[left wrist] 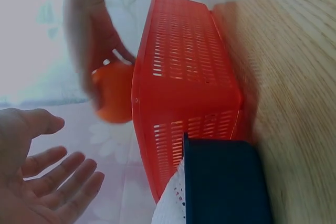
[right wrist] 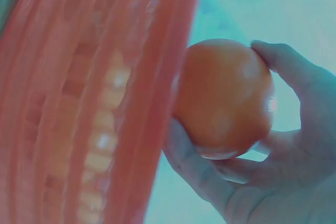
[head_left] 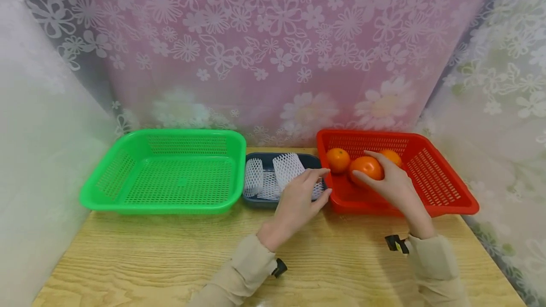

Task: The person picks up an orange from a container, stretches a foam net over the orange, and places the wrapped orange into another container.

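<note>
My right hand (head_left: 396,187) grips an orange (head_left: 368,169) with thumb and fingers on opposite sides, at the level of the red basket's (head_left: 448,179) rim. The right wrist view shows the same orange (right wrist: 226,98) close beside the basket wall, fingers around it. Two more oranges, one at the left (head_left: 338,160) and one partly behind the hand (head_left: 391,157), lie in that basket. My left hand (head_left: 297,200) hovers over the right end of a dark tray (head_left: 264,203), beside the red basket. In the left wrist view its fingers (left wrist: 63,179) are spread and hold nothing.
Several white foam net sleeves (head_left: 287,167) lie in the dark tray. To its left stands a green basket (head_left: 179,209) with nothing visible inside. All three containers rest on a wooden table (head_left: 341,259), with a flowered curtain (head_left: 256,60) behind.
</note>
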`<state>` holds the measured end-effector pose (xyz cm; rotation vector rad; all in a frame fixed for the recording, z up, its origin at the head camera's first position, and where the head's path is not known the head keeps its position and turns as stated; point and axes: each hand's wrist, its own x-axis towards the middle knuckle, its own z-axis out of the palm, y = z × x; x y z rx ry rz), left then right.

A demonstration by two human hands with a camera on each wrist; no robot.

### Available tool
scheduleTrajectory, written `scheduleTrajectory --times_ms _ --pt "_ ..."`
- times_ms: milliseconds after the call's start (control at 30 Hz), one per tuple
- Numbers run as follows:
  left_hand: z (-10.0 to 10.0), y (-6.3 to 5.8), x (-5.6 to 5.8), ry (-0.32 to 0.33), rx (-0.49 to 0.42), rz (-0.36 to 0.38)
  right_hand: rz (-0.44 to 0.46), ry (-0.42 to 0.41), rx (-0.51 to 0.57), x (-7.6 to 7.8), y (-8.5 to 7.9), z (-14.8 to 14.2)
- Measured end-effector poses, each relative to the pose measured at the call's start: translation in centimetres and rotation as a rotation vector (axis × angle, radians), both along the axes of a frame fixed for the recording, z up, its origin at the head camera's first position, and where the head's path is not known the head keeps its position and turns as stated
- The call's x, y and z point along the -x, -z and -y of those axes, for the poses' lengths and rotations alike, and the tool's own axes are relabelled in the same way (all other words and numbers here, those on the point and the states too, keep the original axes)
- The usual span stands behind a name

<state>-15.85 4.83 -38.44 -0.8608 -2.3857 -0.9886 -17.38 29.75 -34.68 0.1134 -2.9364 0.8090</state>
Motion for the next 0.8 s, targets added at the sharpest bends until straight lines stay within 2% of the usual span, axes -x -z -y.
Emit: scheduleTrajectory --times_ms 267,433,567,800 --pt "-1.3 -0.1 0.3 -0.005 -0.027 -0.015 -0.066 -0.053 0.127 -1.0 0.0 3.5" --pt "-1.6 0.4 0.5 -0.009 -0.086 0.009 -0.057 -0.057 0.195 -1.3 0.5 5.6" --pt "-1.5 0.8 0.5 -0.026 -0.101 0.032 -0.04 -0.052 0.25 -1.5 1.2 6.9" --pt "-0.5 1.4 0.5 -0.042 -0.131 0.083 -0.066 -0.088 0.309 -1.4 2.5 7.9"
